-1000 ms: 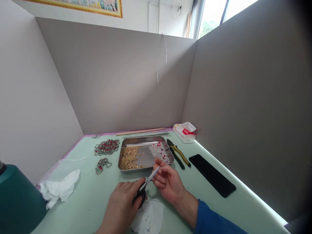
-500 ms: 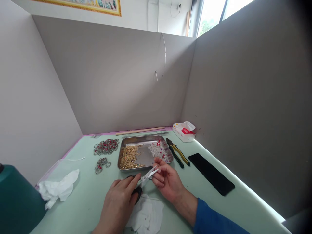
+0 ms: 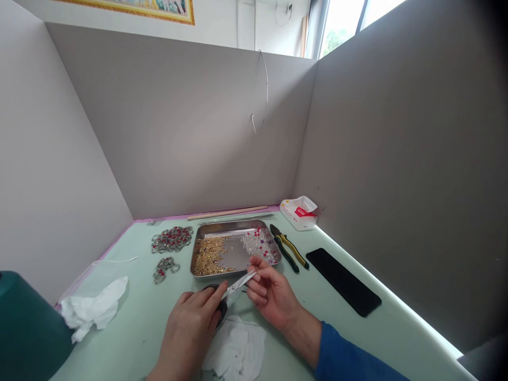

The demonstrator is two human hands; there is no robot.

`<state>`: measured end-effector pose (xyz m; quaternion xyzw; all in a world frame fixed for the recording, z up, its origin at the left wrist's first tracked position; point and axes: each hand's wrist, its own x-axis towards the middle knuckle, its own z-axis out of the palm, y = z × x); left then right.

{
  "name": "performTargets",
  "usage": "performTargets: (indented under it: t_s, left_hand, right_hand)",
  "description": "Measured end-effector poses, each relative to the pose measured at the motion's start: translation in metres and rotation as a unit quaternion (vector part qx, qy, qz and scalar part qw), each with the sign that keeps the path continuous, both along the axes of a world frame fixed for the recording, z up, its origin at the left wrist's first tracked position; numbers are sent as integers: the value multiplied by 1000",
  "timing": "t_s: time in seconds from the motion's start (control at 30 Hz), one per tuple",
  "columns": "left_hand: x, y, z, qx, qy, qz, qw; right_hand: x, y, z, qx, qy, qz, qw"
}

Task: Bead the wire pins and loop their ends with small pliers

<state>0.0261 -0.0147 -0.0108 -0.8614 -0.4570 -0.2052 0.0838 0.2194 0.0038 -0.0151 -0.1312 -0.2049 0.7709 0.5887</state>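
Observation:
My left hand (image 3: 194,323) is wrapped round the black handles of a pair of scissors (image 3: 237,286), whose blades are closed together and point up and right. The blade tips reach the fingertips of my right hand (image 3: 273,291). Those fingers are pinched together; what is between them is too small to make out. Just beyond both hands stands a metal tray (image 3: 234,228), holding gold beads (image 3: 212,255) on its left and clear, red and purple beads (image 3: 256,243) on its right. Below the hands lies a crumpled white tissue (image 3: 238,352).
Right of the tray are pliers (image 3: 291,247), a black phone-like slab (image 3: 343,281) and a tissue packet (image 3: 299,212). Beaded chains (image 3: 172,239) lie on the left, near another tissue (image 3: 95,304) and a green cone (image 3: 32,328). Grey partitions (image 3: 178,121) enclose the table.
The scissor blades have closed, with their tips now at the right fingertips. My left hand has shifted slightly; the right hand stays nearly in place.

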Motion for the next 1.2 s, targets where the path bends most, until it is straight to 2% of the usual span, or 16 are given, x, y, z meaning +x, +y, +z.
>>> performTargets:
  t_s: [0.2,0.43,0.77,1.2]
  left_hand:
    - [1,-1,4,14,29,0,999]
    - [0,0,2,55,36,-7,998]
    - [0,1,3,91,45,-27,994]
    - [1,0,3,89,6,-40,995]
  right_hand:
    - [0,-1,3,11,-9,-4,1000]
    - [1,-1,6,24,-27,-6,999]
    - [4,-2,9,42,-15,22,999]
    - [5,-1,10,48,-6,27,998]
